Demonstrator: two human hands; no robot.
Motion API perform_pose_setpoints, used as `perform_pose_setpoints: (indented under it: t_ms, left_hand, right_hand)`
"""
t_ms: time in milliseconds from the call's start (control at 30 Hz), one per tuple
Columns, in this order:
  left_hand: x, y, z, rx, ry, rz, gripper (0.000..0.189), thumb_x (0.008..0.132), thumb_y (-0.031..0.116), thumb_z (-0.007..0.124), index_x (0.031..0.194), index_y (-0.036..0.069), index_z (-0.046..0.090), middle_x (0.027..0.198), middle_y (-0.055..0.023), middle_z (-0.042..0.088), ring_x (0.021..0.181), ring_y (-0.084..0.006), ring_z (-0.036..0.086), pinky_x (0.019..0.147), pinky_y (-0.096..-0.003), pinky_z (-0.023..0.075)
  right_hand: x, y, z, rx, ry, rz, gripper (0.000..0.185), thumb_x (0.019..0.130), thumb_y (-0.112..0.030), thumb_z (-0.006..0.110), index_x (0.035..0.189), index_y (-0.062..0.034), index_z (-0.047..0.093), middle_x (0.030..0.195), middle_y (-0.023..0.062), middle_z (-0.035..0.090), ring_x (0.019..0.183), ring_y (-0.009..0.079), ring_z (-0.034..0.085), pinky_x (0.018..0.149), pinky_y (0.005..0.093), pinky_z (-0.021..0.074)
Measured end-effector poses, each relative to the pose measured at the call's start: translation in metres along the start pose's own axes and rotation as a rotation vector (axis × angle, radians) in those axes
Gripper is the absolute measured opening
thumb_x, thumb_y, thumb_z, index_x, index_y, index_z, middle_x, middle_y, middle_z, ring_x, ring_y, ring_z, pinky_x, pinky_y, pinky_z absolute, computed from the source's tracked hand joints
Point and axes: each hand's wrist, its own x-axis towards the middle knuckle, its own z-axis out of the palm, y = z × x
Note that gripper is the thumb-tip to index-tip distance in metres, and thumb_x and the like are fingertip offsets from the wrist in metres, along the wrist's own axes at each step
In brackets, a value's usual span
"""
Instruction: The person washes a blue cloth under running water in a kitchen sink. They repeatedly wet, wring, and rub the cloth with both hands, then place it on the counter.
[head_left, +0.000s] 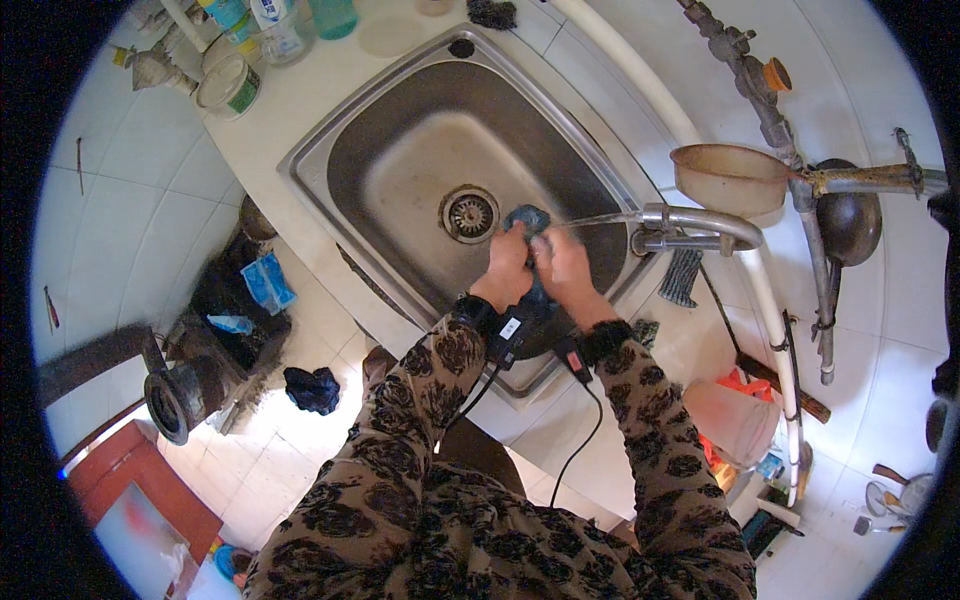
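Note:
Both hands are over the stainless steel sink (405, 180), close together and right of the drain strainer (470, 214). My left hand (508, 264) grips a wet blue-grey cloth (527, 219), which bulges out above the fingers. Beside it, my right hand (562, 264) is closed on the same cloth, its fingers somewhat blurred. More dark cloth hangs below, between the wrists. A thin stream of water runs from the metal faucet (705, 219) towards the hands. The cloth's full shape is hidden by the hands.
Bottles (279, 34) and a plastic tub (229, 86) stand on the counter at the upper left. A plastic basin (729, 178) hangs by the faucet. A striped cloth (681, 277) lies right of the sink. Pipes run along the tiled wall, with a wok (849, 217) hanging there.

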Motion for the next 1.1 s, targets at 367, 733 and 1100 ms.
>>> perform_pose_setpoints:
  t_ms: [367, 733, 1100]
  left_hand:
    - [-0.009, 0.009, -0.005, -0.018, -0.1, -0.094, 0.027, 0.092, 0.026, 0.036, 0.095, 0.004, 0.051, 0.088, -0.0083, 0.057, 0.082, -0.0241, 0.053, 0.071, -0.0393, 0.0427]
    - [-0.044, 0.027, 0.0, 0.056, -0.068, -0.317, 0.045, 0.09, 0.047, 0.031, 0.11, 0.01, 0.048, 0.104, -0.0114, 0.054, 0.092, -0.0267, 0.052, 0.085, -0.0454, 0.0416]
    - [-0.057, 0.011, 0.018, 0.0, -0.225, -0.054, 0.03, 0.088, 0.025, 0.047, 0.105, 0.0, 0.045, 0.097, -0.0111, 0.056, 0.085, -0.0245, 0.059, 0.068, -0.041, 0.0501]
  right_hand:
    - [0.0, -0.012, 0.002, -0.075, 0.015, -0.256, 0.022, 0.083, -0.028, 0.047, 0.079, -0.007, 0.055, 0.073, 0.014, 0.055, 0.069, 0.0335, 0.055, 0.058, 0.0431, 0.0433]
    - [0.009, -0.006, -0.021, 0.147, -0.05, -0.312, 0.021, 0.068, -0.008, 0.063, 0.077, -0.0032, 0.045, 0.079, 0.0141, 0.048, 0.073, 0.0342, 0.05, 0.062, 0.038, 0.0404]
    - [-0.002, 0.008, -0.026, 0.953, 0.256, 0.387, 0.012, 0.079, -0.007, 0.058, 0.089, -0.0005, 0.055, 0.083, 0.0041, 0.057, 0.071, 0.0125, 0.052, 0.068, 0.0258, 0.0432]
